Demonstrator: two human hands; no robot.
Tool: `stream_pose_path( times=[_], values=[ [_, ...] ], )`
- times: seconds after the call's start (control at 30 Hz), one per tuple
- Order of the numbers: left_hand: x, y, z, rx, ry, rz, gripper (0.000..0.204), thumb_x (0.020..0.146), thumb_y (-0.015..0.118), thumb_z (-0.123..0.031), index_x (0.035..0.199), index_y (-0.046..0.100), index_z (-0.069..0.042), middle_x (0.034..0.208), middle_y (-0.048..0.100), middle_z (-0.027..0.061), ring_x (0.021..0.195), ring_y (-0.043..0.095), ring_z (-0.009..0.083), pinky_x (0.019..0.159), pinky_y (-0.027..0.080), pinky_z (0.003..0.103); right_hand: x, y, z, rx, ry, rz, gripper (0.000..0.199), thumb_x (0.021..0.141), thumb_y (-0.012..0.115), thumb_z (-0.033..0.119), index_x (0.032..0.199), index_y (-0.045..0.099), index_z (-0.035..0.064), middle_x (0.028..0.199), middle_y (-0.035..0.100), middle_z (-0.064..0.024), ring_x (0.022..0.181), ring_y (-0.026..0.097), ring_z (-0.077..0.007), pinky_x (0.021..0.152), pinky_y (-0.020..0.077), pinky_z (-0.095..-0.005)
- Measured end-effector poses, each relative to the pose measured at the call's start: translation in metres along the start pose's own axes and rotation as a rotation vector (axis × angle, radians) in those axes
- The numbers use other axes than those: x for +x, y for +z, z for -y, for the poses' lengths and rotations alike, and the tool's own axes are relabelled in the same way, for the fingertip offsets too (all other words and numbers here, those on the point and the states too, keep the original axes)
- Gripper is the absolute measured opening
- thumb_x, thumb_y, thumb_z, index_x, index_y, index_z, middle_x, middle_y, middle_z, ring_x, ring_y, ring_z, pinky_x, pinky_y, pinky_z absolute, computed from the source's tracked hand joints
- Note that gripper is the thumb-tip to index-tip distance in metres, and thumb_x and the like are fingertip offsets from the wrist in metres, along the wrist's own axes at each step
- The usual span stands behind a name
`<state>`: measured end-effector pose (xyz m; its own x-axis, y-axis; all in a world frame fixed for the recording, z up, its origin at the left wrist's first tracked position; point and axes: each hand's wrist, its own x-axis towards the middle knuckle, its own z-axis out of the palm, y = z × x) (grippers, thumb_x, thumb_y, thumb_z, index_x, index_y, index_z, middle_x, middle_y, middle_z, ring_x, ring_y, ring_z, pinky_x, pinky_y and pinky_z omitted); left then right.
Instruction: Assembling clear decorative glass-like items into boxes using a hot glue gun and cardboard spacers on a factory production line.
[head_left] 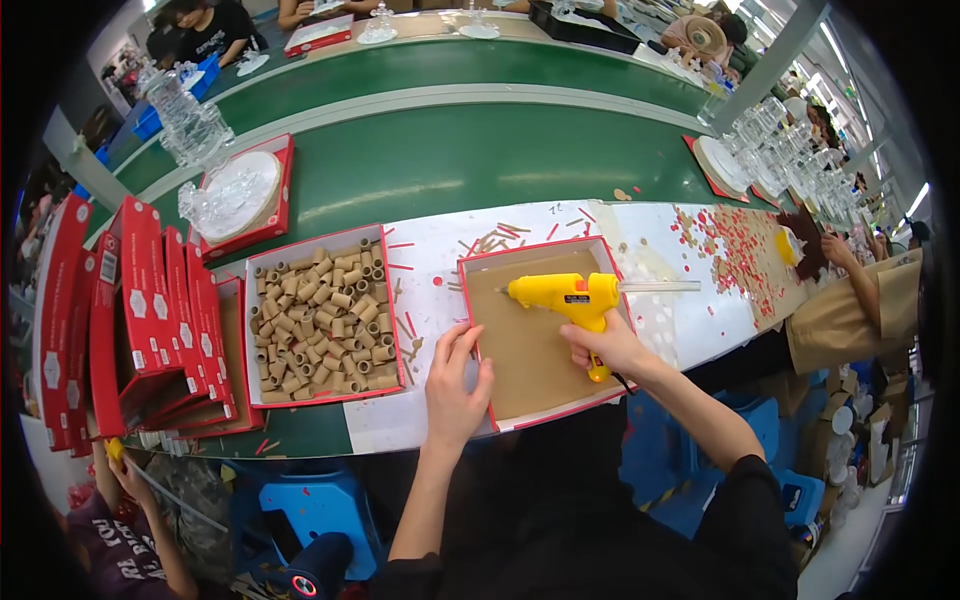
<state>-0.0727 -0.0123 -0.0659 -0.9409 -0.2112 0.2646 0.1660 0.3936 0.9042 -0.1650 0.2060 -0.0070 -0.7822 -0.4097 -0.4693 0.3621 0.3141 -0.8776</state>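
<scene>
A yellow glue gun (566, 293) is gripped in my right hand (606, 345), its nozzle pointing left and a clear glue stick (660, 287) jutting from its back. Beneath it lies a shallow red-edged box (530, 385) with a bare brown cardboard bottom. My left hand (456, 388) rests on the left rim of this box, fingers apart. To the left, another red-edged box (393, 330) holds many short cardboard tubes (325, 325).
Red boxes (165, 310) stand stacked at far left. Clear ornaments on a white disc (245, 190) sit beyond them. Red and tan scraps (725, 255) litter the white paper at right. A co-worker's arm (850, 270) reaches in at right; another person (125, 530) sits lower left.
</scene>
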Motion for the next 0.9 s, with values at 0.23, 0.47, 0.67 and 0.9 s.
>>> stream_pose_path(
  times=[0.23, 0.47, 0.67, 0.9],
  values=[
    [-0.001, -0.002, 0.000, 0.027, 0.001, -0.007, 0.038, 0.082, 0.057, -0.003, 0.120, 0.056, 0.001, 0.123, 0.053, 0.0182, 0.113, 0.054, 0.0328, 0.097, 0.044, 0.037, -0.022, -0.040, 0.002, 0.041, -0.080, -0.118, 0.021, 0.089, 0.062, 0.014, 0.105, 0.054, 0.0016, 0.078, 0.058, -0.0048, 0.078, 0.064, -0.0137, 0.073, 0.0573, -0.0283],
    [0.000, 0.000, 0.002, 0.039, 0.008, -0.003, 0.039, 0.082, 0.058, -0.004, 0.120, 0.056, 0.000, 0.123, 0.053, 0.0178, 0.113, 0.055, 0.0331, 0.095, 0.045, 0.038, -0.038, -0.074, 0.010, 0.035, 0.081, -0.245, 0.016, 0.090, 0.060, 0.017, 0.097, 0.055, 0.0032, 0.069, 0.055, -0.0027, 0.062, 0.058, -0.0105, 0.055, 0.0526, -0.0243],
    [-0.001, 0.000, 0.002, 0.036, 0.003, 0.005, 0.038, 0.082, 0.056, -0.004, 0.120, 0.056, 0.001, 0.124, 0.052, 0.0179, 0.115, 0.054, 0.0322, 0.097, 0.044, 0.038, -0.031, -0.073, 0.003, -0.001, 0.046, -0.245, 0.017, 0.090, 0.061, 0.018, 0.095, 0.054, 0.0027, 0.058, 0.050, -0.0008, 0.048, 0.052, -0.0094, 0.044, 0.0438, -0.0231],
    [-0.001, 0.000, 0.001, 0.037, 0.001, 0.008, 0.038, 0.083, 0.056, -0.005, 0.120, 0.056, 0.001, 0.124, 0.052, 0.0183, 0.115, 0.053, 0.0322, 0.098, 0.043, 0.038, -0.034, -0.074, 0.007, -0.018, 0.106, -0.215, 0.015, 0.090, 0.060, 0.014, 0.097, 0.054, 0.0023, 0.063, 0.054, -0.0017, 0.056, 0.059, -0.0111, 0.051, 0.0501, -0.0244]
  ],
)
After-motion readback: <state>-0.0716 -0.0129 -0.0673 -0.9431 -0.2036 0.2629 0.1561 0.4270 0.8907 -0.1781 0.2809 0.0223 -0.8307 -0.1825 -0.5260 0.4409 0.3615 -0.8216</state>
